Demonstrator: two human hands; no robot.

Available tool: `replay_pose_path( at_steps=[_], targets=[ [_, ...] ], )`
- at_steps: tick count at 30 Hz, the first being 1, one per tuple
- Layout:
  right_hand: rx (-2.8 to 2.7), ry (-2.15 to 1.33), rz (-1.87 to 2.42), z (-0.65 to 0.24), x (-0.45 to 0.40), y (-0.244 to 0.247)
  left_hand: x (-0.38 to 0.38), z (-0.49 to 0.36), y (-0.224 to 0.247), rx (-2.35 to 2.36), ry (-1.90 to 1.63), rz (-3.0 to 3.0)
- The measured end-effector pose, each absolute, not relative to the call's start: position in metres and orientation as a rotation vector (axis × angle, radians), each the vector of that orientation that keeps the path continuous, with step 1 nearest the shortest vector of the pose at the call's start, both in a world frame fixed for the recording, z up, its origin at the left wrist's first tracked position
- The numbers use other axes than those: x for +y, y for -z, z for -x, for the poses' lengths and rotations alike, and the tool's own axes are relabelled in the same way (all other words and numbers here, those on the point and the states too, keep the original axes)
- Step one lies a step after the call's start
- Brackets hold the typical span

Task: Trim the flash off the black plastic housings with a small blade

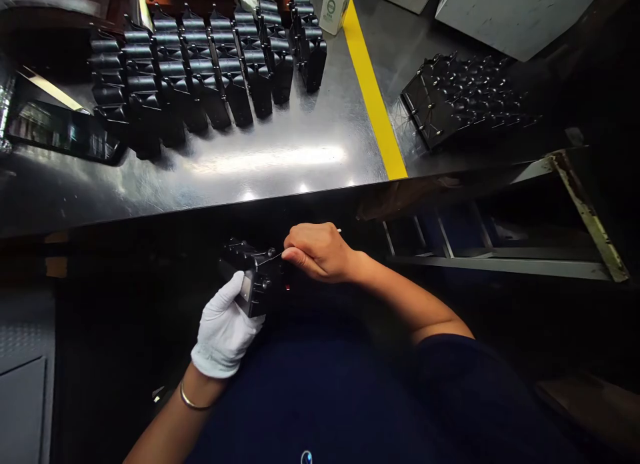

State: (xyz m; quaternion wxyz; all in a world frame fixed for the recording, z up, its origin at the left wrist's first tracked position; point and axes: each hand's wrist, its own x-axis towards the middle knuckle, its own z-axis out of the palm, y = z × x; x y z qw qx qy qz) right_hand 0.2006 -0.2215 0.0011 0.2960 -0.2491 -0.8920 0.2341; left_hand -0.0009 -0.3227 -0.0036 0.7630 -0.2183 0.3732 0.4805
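Note:
My left hand [225,332], in a white glove, is wrapped round a black moulded plastic part [260,281] in front of my body. Small round bosses stand out on the part, and a paler flat patch shows by my thumb. My bare right hand [319,252] is closed in a fist at the part's right side. From that fist a thin, pointed metal tool [273,257] reaches to the part's upper edge. Its pale rear end pokes out behind the knuckles. Most of the tool is hidden in my fingers, so its exact kind does not show.
Along the back left of the metal table [280,174], several black ribbed parts [200,71] stand in a row. Right of the yellow stripe [373,84] sits another group of black parts [465,97]. A white bottle [335,7] stands behind; a metal frame [500,267] is at right.

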Motion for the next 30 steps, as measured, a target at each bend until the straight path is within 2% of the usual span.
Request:
replay_pose_path(
  at_steps=[7, 12, 17, 22, 24, 28, 30],
  targets=[
    [-2.622, -0.426, 0.657, -0.209, -0.204, -0.012, -0.322, -0.001, -0.006, 0.933, -0.963, 0.405],
    [-2.687, -0.623, 0.522, -0.214, -0.197, -0.018, -0.324, -0.004, -0.013, 0.985, -0.903, 0.604],
    [-2.624, -1.084, 0.428, -0.222, -0.193, -0.023, -0.326, -0.011, -0.019, 0.951, -0.875, 0.72],
    [-2.437, -2.009, 0.186, -0.23, -0.187, -0.022, -0.322, -0.016, -0.018, 0.869, -0.849, 0.742],
    [-2.279, -2.183, 0.245, -0.231, -0.189, -0.019, -0.319, -0.011, -0.014, 0.873, -0.905, 0.708],
    [-1.83, -1.931, 0.841, -0.22, -0.204, -0.01, -0.313, 0.003, -0.009, 0.776, -1.153, 0.562],
    [-1.685, -1.811, 0.965, -0.209, -0.214, -0.003, -0.312, 0.006, -0.008, 0.691, -1.236, 0.517]
  ],
)
